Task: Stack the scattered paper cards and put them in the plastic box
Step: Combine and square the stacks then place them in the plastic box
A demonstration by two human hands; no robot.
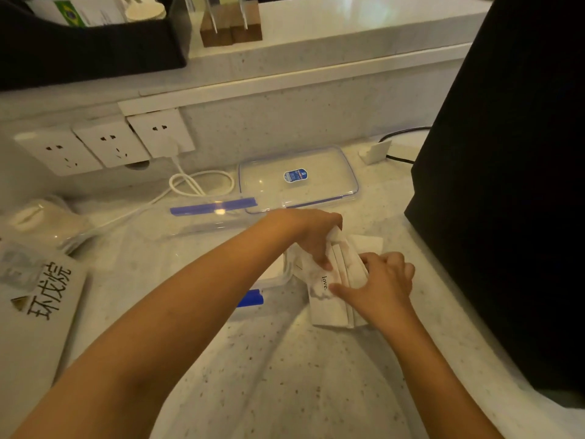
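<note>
Broadly, we see a pale speckled stone counter (285,375) filling most of the view, with a large black upright object (506,185) standing on it at the right. Behind, a raised ledge carries a dark tray (95,52) of papers and a wooden block stand (231,30). On the wall under the ledge sit three white power sockets (107,144), and a white cable (196,185) runs from one plug and loops on the counter. At the far left lies a white sheet with large Chinese characters (41,299). Toward the back of the counter lies the clear lid (297,179) with a blue sticker, flat and apart from the hands. The clear plastic box (221,223) with blue clips sits just left of the hands, partly hidden behind our left forearm, so we cannot tell its inside. The paper cards (332,289) rest as a loose, fanned pile on the counter just right of the box; the top one shows the word "love." Our left hand (313,236) reaches over from the left and pinches the far end of the pile, fingers closed down on the cards. Our right hand (380,286) presses on the near right side of the pile, thumb on the top card and fingers curled over the edge, gripping the cards.
</note>
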